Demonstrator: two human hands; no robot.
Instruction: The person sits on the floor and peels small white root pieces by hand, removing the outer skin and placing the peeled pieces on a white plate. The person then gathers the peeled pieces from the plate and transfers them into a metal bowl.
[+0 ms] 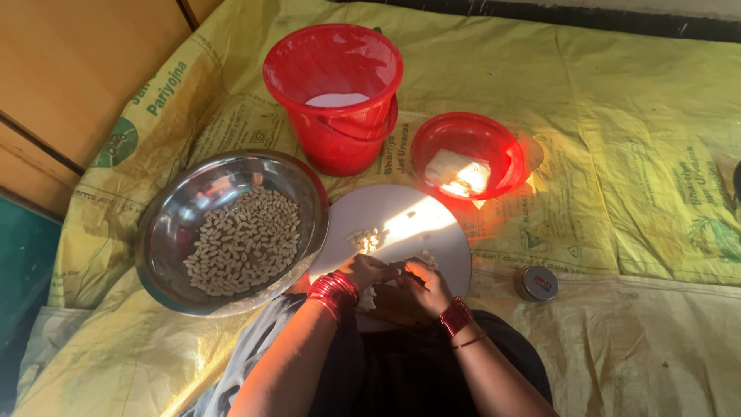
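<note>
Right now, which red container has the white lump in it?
The shallow red bowl on the right; the taller red bucket holds flat white powder.

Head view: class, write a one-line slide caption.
Both hands, left hand and right hand, pinch pale dough over a round white board beside a steel bowl.

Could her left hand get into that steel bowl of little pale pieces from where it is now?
Probably yes. The left hand works at the white round board, and the steel bowl sits right beside it, open-topped, with nothing between.
</note>
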